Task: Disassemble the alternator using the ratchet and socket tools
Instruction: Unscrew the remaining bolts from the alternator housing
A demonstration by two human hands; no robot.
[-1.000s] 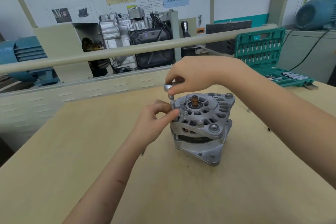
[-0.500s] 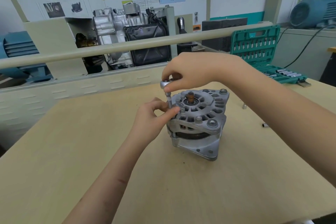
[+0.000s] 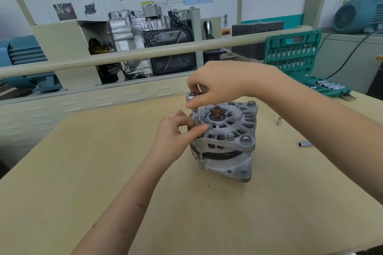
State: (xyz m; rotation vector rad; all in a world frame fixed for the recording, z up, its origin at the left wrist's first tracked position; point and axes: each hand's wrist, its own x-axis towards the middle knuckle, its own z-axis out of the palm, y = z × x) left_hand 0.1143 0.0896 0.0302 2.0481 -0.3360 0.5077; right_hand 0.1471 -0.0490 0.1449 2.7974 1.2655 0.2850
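Note:
The silver alternator [image 3: 228, 141] stands upright on the wooden table [image 3: 103, 172], its shaft pointing up. A ratchet [image 3: 191, 98] with a socket extension [image 3: 195, 119] stands vertically on a bolt at the alternator's top left rim. My right hand [image 3: 217, 85] grips the ratchet head from above; the handle is hidden under the palm. My left hand [image 3: 176, 132] pinches the socket extension between thumb and fingers, just above the housing.
Two loose sockets lie on the table right of the alternator, one upright [image 3: 279, 121] and one on its side [image 3: 304, 144]. An open green socket case [image 3: 294, 54] sits at the back right. A beige rail [image 3: 124, 56] and an engine display stand behind the table.
Both hands keep their hold on the ratchet and extension. The view has shifted slightly; the right hand's fingers have turned a little on the ratchet head.

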